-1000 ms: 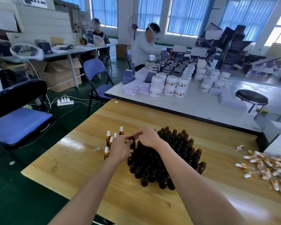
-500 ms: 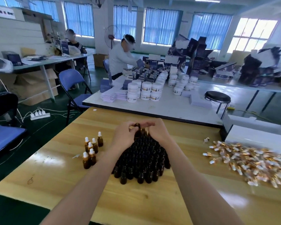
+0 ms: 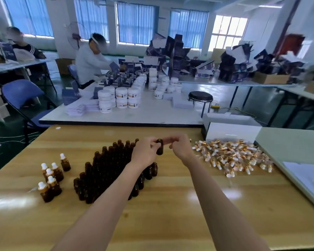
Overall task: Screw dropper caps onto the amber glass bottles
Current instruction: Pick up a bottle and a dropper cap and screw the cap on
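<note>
- Your left hand (image 3: 145,153) pinches one uncapped amber bottle (image 3: 159,148) upright above the wooden table (image 3: 170,211).
- Your right hand (image 3: 180,148) sits just beside it, fingers curled.
- Open bottles (image 3: 105,171) cluster beneath; capped bottles (image 3: 52,178) stand left, dropper caps (image 3: 230,156) lie piled right.

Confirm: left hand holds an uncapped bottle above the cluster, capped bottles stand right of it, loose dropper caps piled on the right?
One error. The head view shows the capped bottles standing left of the cluster, not right. The rest holds: the left hand holds an uncapped bottle above the cluster, and the loose dropper caps are piled on the right.
</note>
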